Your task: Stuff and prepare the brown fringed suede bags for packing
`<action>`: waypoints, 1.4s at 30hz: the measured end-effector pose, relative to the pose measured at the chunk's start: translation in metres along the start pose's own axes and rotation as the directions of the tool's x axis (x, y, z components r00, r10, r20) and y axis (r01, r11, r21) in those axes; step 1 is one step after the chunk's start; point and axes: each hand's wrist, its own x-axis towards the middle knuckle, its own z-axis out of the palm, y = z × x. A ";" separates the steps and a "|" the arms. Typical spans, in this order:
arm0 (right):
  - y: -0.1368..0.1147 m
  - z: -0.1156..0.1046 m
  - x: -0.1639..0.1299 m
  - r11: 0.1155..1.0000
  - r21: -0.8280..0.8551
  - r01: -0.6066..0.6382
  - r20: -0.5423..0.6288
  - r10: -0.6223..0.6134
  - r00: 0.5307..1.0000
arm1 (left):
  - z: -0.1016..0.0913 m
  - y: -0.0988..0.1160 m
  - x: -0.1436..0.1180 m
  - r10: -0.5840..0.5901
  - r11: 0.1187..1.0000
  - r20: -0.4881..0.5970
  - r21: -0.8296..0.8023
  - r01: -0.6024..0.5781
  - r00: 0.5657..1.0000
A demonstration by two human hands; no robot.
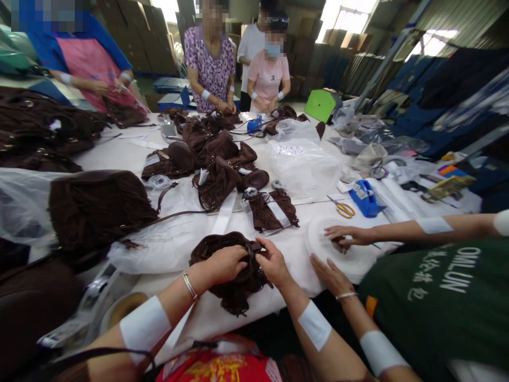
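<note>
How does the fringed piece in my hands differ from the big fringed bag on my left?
The piece is small and crumpled, held by both hands, left hand and right hand. The bag is far larger, spread flat on plastic, untouched. Both are dark brown with fringe.

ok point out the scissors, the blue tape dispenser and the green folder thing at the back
scissors (344, 209), head view, on the yellow handles
blue tape dispenser (365, 197), head view, on the middle of its blue body
green folder (320, 105), head view, on the middle of its flat green face

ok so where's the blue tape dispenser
The blue tape dispenser sits on the white table, right of centre, just right of the yellow-handled scissors.
</note>
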 end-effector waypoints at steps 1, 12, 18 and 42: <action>-0.001 -0.001 0.001 1.000 -0.025 -0.014 0.016 0.015 1.000 | -0.008 -0.001 -0.005 0.023 1.000 0.001 -0.016 -0.023 1.000; -0.002 0.007 0.012 0.929 -0.366 0.051 -0.080 -0.086 0.993 | -0.020 -0.082 -0.104 -0.090 0.991 -0.350 -0.124 0.049 0.932; -0.017 -0.014 0.021 0.879 -0.324 0.349 0.382 -0.216 0.899 | -0.008 -0.089 -0.087 -0.124 0.971 -0.238 -0.230 0.068 0.963; -0.068 -0.058 0.012 0.761 -0.418 0.495 0.291 -0.404 0.867 | -0.056 -0.048 -0.085 -0.051 0.997 -0.440 0.033 0.073 0.897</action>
